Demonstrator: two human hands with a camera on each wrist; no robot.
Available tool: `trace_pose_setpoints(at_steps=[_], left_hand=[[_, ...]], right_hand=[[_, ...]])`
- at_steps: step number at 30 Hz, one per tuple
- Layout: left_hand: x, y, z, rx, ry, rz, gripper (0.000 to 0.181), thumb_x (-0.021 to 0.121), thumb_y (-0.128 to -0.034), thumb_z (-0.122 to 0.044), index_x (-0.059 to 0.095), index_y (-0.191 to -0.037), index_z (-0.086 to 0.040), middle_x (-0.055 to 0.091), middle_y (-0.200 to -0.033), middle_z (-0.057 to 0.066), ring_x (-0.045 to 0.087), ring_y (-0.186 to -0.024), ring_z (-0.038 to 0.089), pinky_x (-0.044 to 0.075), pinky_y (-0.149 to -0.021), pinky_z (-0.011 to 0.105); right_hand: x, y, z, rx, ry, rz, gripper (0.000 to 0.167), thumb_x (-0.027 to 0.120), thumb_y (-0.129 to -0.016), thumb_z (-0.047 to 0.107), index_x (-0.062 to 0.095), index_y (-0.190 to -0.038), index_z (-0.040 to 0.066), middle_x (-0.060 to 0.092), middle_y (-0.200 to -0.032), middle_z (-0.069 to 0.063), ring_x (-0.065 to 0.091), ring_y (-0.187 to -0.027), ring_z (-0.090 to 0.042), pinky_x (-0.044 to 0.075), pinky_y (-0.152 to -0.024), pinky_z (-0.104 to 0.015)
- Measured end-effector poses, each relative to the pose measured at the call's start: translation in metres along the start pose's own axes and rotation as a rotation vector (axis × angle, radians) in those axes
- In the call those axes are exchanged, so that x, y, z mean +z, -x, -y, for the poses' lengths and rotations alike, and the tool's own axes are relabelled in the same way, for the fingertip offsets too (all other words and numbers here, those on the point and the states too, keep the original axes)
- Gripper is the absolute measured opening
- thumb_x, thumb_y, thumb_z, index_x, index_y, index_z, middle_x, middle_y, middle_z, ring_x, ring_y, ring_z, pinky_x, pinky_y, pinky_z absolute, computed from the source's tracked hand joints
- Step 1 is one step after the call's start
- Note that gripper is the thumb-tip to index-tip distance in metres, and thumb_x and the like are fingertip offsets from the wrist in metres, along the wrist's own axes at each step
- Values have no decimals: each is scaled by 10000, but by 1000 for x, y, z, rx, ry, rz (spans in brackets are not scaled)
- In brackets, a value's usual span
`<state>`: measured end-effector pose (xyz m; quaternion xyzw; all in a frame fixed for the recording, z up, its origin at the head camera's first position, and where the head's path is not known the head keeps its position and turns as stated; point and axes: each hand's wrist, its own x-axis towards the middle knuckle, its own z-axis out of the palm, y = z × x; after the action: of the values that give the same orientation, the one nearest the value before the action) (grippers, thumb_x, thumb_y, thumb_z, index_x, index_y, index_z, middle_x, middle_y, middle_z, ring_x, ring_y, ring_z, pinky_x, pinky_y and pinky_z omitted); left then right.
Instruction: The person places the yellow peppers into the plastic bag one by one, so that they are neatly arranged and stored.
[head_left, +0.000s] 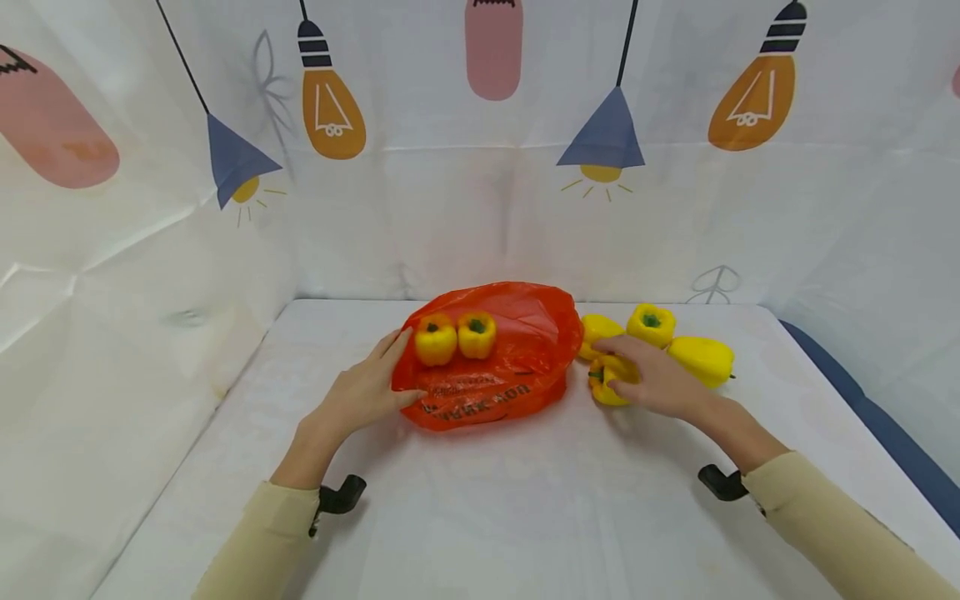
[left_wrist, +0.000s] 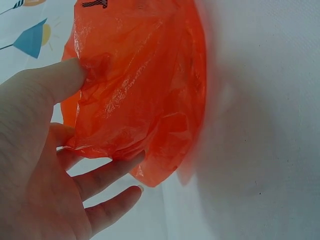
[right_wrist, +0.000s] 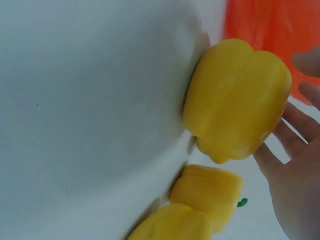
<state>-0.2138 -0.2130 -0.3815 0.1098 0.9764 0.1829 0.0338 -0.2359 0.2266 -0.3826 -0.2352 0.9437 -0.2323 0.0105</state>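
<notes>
An orange-red plastic bag [head_left: 487, 379] lies spread wide at the middle of the table's far part, with printed letters on its near side. Two yellow bell peppers, one on the left [head_left: 436, 340] and one on the right [head_left: 477, 335], sit inside its mouth. My left hand [head_left: 367, 385] holds the bag's left rim, thumb on one side and fingers round the edge. Just right of the bag, my right hand [head_left: 660, 375] reaches over a yellow bell pepper [right_wrist: 237, 100]. Its fingers are at the pepper's far side; the thumb stands slightly off it.
More yellow bell peppers cluster about the right hand: one with its stem up [head_left: 651, 325], one lying at the right [head_left: 702, 360], one partly hidden beside the bag [head_left: 598, 332]. A white cover [head_left: 480, 500] lies over the table. A printed white sheet [head_left: 442, 208] hangs behind.
</notes>
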Motion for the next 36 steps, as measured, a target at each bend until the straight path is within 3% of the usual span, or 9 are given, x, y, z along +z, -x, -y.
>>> trace_pose_setpoints(at_steps=[14, 27, 36], left_hand=[[2, -2, 1, 1, 12, -4, 1007, 671, -864, -573, 102, -1615, -218, 146, -1679, 65, 526, -1311, 434, 432, -1015, 677], [2, -2, 0, -12, 14, 11, 1007, 667, -866, -572, 94, -1615, -221, 135, -1682, 65, 503, -1337, 431, 437, -1016, 672], [2, -1, -1, -23, 17, 8, 1006, 666, -868, -571, 85, -1616, -235, 139, -1681, 60, 501, -1337, 431, 415, -1021, 694]], right_hand=[[3, 0, -5, 43, 67, 85, 632, 661, -861, 167, 476, -1462, 229, 456, -1512, -51, 428, -1366, -316, 435, -1056, -631], [3, -7, 1, -23, 206, 138, 598, 702, -848, 180, 544, -1424, 184, 511, -1433, -49, 534, -1201, -263, 512, -1002, -522], [4, -9, 2, -50, 253, 142, 496, 723, -884, 232, 601, -1365, 221, 550, -1330, -9, 539, -1073, -193, 533, -963, -469]])
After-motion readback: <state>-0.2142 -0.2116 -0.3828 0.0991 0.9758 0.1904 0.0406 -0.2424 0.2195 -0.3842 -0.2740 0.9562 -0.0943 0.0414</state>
